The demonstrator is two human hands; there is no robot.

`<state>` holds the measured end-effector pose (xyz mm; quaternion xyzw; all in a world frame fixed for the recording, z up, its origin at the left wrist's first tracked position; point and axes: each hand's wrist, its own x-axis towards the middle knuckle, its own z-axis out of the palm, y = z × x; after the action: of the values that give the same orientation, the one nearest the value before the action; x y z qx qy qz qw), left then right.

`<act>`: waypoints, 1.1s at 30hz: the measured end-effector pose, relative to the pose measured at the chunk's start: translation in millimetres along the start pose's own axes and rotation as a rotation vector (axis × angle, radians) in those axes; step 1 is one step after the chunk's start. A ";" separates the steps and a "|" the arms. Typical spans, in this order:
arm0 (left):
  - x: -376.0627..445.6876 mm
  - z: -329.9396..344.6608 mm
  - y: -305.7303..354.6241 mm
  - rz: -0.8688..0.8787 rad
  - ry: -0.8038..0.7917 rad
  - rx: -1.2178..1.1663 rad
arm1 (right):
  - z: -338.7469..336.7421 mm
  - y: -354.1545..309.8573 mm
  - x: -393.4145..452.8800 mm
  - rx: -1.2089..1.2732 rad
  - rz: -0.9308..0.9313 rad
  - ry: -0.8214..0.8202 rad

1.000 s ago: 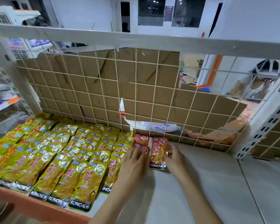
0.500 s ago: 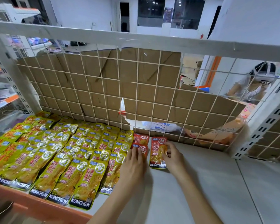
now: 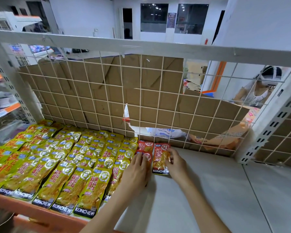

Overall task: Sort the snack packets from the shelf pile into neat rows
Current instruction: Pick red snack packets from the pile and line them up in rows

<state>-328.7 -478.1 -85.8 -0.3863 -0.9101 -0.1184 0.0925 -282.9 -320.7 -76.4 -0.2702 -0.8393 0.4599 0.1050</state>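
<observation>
Left hand point(image 3: 136, 172): fingers flat, pressing the overlapped red packets point(image 3: 145, 151) just right of the yellow rows point(image 3: 60, 165).
Right hand point(image 3: 175, 163): fingers pinch the right edge of a lone red packet point(image 3: 161, 158), flat on the shelf point(image 3: 208, 190) near the wire mesh point(image 3: 158, 101).
Slip risk: glossy film; a sideways nudge could skew it.
Overlap risk: sliding left may ride it onto its neighbours.
Gap risk: far end could poke under the mesh.
</observation>
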 end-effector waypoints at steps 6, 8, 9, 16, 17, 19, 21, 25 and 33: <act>-1.0 -1.6 2.4 -0.012 -0.009 0.022 | 5.3 -2.4 0.9 -0.337 -0.066 -0.017; -6.7 -1.9 -1.9 0.042 0.012 -0.024 | 5.3 -1.6 -7.1 -0.535 -0.147 0.014; -9.9 -1.2 -4.4 0.067 0.024 -0.050 | 5.3 0.8 -10.7 -0.619 -0.201 0.027; -10.2 3.1 -3.6 0.035 0.014 -0.030 | 6.2 8.9 -14.3 -0.778 -0.291 0.020; -7.6 5.5 -3.3 0.034 0.014 -0.020 | 7.2 8.5 -13.7 -0.784 -0.289 0.019; -1.8 7.9 -3.1 0.029 -0.009 -0.010 | 8.7 8.7 -13.0 -0.785 -0.277 0.020; 4.2 7.7 -2.1 0.027 -0.040 -0.004 | 8.6 9.6 -12.6 -0.786 -0.271 0.019; 10.8 10.0 -2.0 0.033 -0.040 0.015 | 7.9 8.5 -15.6 -0.811 -0.267 0.012; 17.4 16.6 -8.1 0.038 -0.021 0.040 | 10.6 0.6 -17.9 -0.823 -0.222 -0.002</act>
<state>-347.8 -466.9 -98.3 -0.4026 -0.9057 -0.0942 0.0930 -272.3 -337.8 -81.5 -0.1972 -0.9770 0.0727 0.0362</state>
